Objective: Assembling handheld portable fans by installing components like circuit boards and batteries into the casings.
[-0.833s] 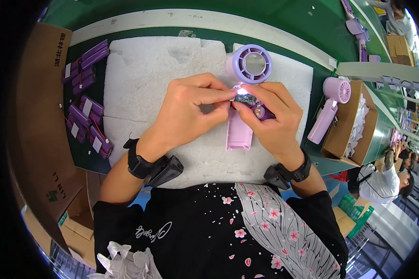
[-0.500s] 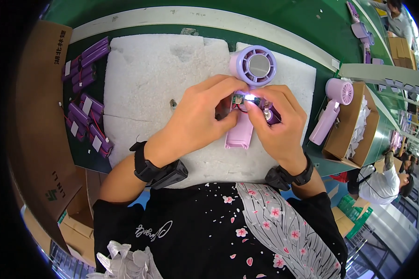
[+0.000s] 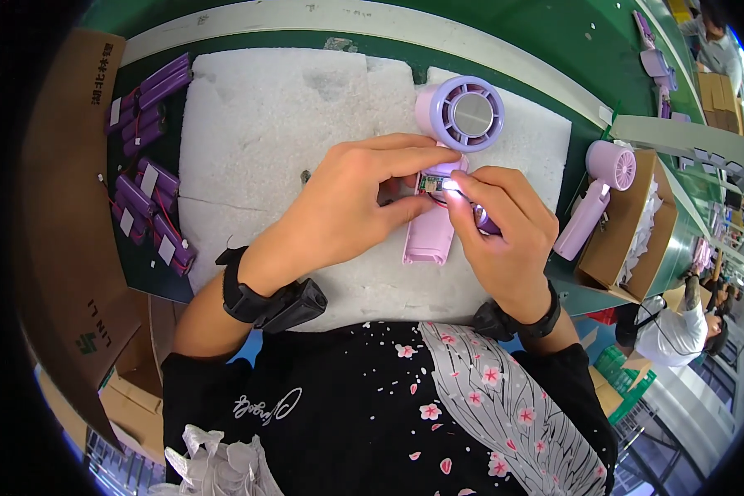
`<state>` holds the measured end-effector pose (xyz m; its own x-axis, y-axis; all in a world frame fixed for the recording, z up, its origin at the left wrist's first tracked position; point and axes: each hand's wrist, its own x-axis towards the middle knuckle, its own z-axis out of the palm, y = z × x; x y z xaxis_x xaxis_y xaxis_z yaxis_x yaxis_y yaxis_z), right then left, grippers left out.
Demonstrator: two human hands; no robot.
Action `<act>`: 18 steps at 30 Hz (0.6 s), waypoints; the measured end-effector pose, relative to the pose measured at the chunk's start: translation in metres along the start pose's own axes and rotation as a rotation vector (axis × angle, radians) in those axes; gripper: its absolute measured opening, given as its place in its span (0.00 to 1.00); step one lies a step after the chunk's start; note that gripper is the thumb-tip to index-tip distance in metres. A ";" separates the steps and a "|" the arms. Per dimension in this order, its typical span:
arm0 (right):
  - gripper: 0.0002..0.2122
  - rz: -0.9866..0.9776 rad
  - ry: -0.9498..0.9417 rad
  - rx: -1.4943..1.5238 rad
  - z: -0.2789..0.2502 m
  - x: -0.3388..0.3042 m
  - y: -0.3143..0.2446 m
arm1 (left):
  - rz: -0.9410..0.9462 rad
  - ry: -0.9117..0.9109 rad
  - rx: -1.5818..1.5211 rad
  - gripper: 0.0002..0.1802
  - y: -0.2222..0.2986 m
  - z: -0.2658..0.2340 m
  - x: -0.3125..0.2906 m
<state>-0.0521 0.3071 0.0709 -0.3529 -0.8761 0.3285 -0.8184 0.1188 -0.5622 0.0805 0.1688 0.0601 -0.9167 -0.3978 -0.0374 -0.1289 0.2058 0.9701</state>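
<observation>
A handheld fan lies on the white foam pad, its round lilac head (image 3: 460, 114) at the far end and its pink open handle (image 3: 429, 236) pointing toward me. My left hand (image 3: 360, 188) is closed on the handle's left side, fingers along the neck and thumb lower down. A small green circuit board (image 3: 431, 183) with a bright white light sits at the top of the handle. My right hand (image 3: 504, 227) pinches the right end of the board between thumb and forefinger. Behind the right fingers a purple battery (image 3: 487, 221) is partly hidden. A thin wire shows below the board.
Purple battery packs (image 3: 153, 207) with wires lie left of the foam pad (image 3: 260, 132), by a tall cardboard box (image 3: 74, 207). Another pink fan (image 3: 591, 198) rests on the right beside a carton (image 3: 636, 236). People work farther right.
My right thumb and forefinger have shifted onto the board's lit end, covering more of it. The board has settled closer to the handle. The view has shifted slightly.
</observation>
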 end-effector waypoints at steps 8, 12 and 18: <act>0.10 0.035 0.006 -0.084 0.000 -0.003 -0.005 | -0.001 0.015 0.019 0.26 0.001 0.001 0.001; 0.10 0.046 0.006 -0.061 0.000 -0.003 -0.005 | 0.024 0.040 0.014 0.25 0.000 0.004 0.002; 0.09 0.046 0.005 -0.053 0.000 -0.003 -0.003 | -0.013 -0.007 0.003 0.24 0.002 0.000 0.002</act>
<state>-0.0483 0.3088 0.0716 -0.3928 -0.8670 0.3066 -0.8242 0.1840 -0.5356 0.0781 0.1686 0.0620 -0.9175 -0.3943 -0.0515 -0.1416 0.2031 0.9689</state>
